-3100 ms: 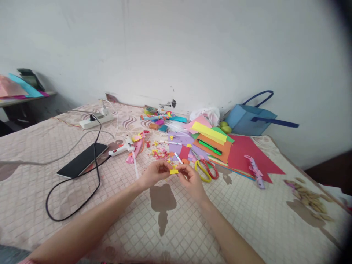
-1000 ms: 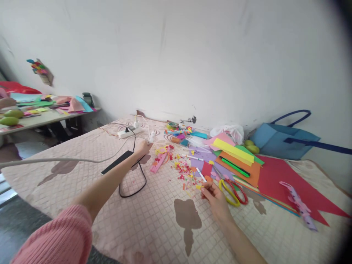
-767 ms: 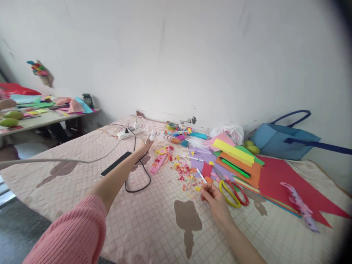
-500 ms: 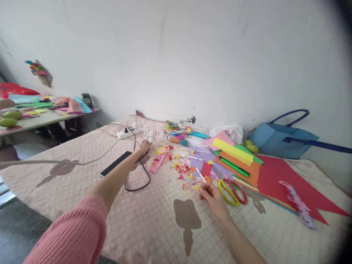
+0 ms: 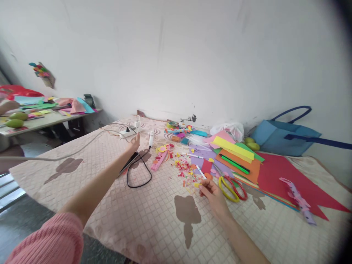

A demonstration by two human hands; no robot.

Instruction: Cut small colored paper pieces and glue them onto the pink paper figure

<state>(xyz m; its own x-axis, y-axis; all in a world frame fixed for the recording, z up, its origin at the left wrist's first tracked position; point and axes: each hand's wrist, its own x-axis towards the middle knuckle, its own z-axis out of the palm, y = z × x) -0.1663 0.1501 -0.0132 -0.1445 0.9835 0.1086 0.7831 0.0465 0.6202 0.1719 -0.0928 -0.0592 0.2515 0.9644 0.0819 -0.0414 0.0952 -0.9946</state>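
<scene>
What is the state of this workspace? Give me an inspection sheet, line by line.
Surface: patterned tablecloth, brown motifs.
Job's things: yellow piece in the right hand; white glue gun apart from both hands.
Clutter: paper scraps, scissors, coloured sheets.
Hands: right hand pinching; left hand near the power strip, grip unclear.
Cables: black cable looped on the cloth; grey cable at left.
Surroundings: blue bag; another person's hand at far left.

Scissors (image 5: 232,191): yellow and red handles
Scrap (image 5: 197,185) left of scissors: yellow
Cloth (image 5: 159,216) under scissors: cream, gridded, brown-patched
</scene>
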